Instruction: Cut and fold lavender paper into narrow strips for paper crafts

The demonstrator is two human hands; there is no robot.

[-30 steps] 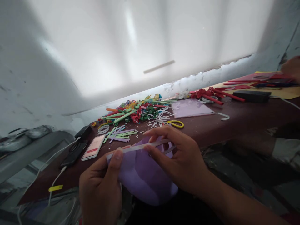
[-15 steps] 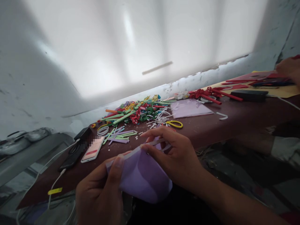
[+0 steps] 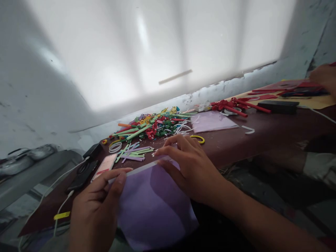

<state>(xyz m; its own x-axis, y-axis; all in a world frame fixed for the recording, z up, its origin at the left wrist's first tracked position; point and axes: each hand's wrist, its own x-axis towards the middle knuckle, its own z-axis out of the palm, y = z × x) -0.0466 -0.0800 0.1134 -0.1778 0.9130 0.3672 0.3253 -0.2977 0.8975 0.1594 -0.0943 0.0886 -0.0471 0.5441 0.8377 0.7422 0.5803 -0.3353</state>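
A sheet of purple paper (image 3: pixel 154 206) hangs in front of me above my lap, a pale strip (image 3: pixel 143 168) running along its top edge. At its upper left corner, my left hand (image 3: pixel 97 203) pinches the sheet between thumb and forefinger. Farther right on that edge is my right hand (image 3: pixel 189 168), thumb on the near face and fingers curled over the far side. Its fingers partly hide the edge. Behind my right hand a yellow scissors handle (image 3: pixel 198 139) shows on the brown table (image 3: pixel 217 150).
Colourful paper pieces (image 3: pixel 154 126) heap by the wall, with cut strips (image 3: pixel 135 152) nearer. A phone (image 3: pixel 106 164), black power strip (image 3: pixel 82 176) and white tape roll (image 3: pixel 115 147) lie left. Right are lilac sheets (image 3: pixel 214 121), red paper flowers (image 3: pixel 228 104) and another person's hand (image 3: pixel 324 78).
The purple paper now hangs flatter and lower, where it was curled up before. My left hand has moved left and down along with its corner; my right hand stays near the top edge.
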